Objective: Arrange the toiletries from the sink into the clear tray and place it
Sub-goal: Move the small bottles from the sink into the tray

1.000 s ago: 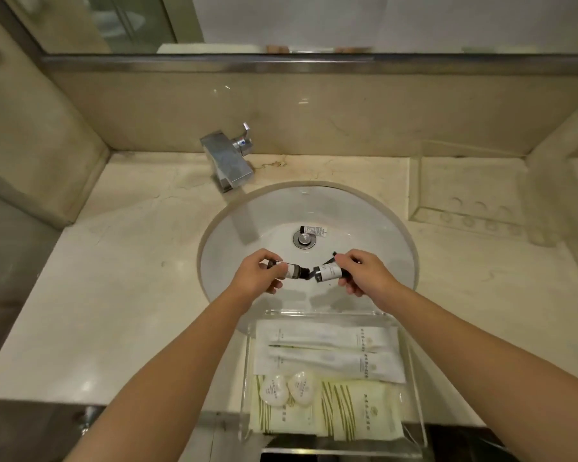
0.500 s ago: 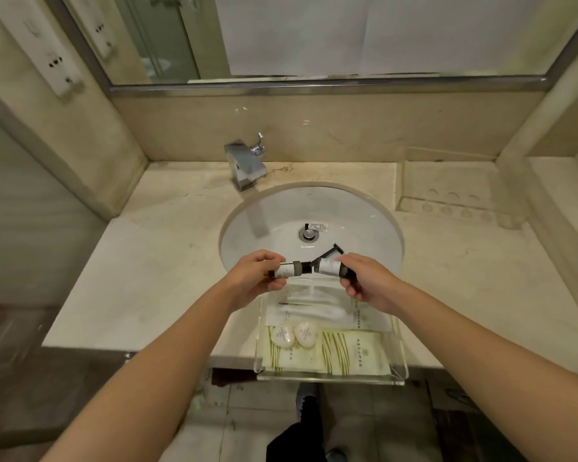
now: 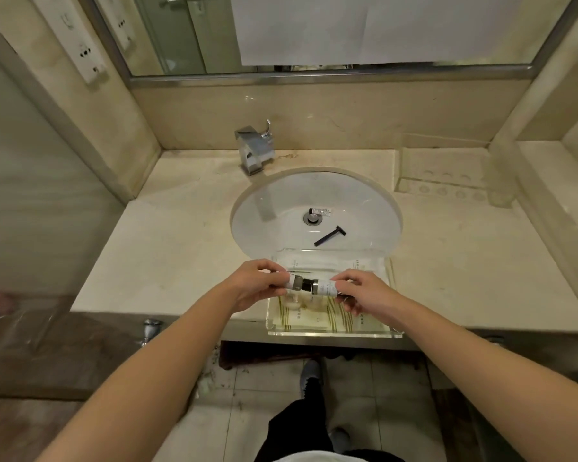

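Here left hand [image 3: 254, 284], right hand [image 3: 364, 295] each grip small bottle, partly hiding tray [image 3: 334, 334].

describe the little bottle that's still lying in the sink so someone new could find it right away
Look into the round white sink basin, then at its metal drain in the middle. The small white-labelled bottle with a black cap lies on its side just behind that drain, unlike the long black razor lying nearer the clear tray.
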### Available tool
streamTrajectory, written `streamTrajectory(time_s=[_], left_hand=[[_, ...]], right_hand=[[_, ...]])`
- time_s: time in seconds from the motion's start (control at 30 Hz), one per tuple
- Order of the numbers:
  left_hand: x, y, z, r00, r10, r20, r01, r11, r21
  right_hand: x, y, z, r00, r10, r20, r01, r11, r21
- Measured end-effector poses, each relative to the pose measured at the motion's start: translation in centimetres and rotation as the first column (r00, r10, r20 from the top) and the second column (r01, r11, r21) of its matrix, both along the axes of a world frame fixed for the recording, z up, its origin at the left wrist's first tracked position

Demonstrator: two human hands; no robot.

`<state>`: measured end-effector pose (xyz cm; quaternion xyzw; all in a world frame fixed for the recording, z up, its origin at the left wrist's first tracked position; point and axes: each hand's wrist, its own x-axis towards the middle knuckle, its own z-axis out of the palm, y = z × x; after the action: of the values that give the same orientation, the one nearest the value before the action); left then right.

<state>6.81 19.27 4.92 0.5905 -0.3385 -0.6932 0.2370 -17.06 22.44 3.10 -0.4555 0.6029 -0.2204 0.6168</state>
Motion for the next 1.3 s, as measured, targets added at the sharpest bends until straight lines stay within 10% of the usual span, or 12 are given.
streamTrajectory(time_s=[0.17, 0.3, 0.83, 1.3], left_hand=[[0.3, 1.5, -0.7, 0.990, -0.092, 0.110, 0.095, 0.995, -0.027], [0.6, 2.1, -1.2, 0.781, -0.317, 0.539, 0.460, 0.875, -0.151], [-0.3, 3.1, -2.1, 0.269, -0.413, 0.870, 0.860, 0.510, -0.024], [-0.1, 2.0, -2.1, 0.301, -0.464, 0.833, 0.843, 0.538, -0.005]], right_hand=[[-0.6, 1.0, 0.0, 0.995, 0.049, -0.083, -0.054, 0.997, -0.063], [-1.4, 1.5, -0.1, 0.982, 0.099, -0.160, -0.110, 0.992, -0.061], [-0.4, 2.0, -1.8, 0.827, 0.273, -0.492, -0.366, 0.925, -0.102], [-1.2, 1.6, -2.2, 0.773, 0.205, -0.601, -0.393, 0.898, -0.199]])
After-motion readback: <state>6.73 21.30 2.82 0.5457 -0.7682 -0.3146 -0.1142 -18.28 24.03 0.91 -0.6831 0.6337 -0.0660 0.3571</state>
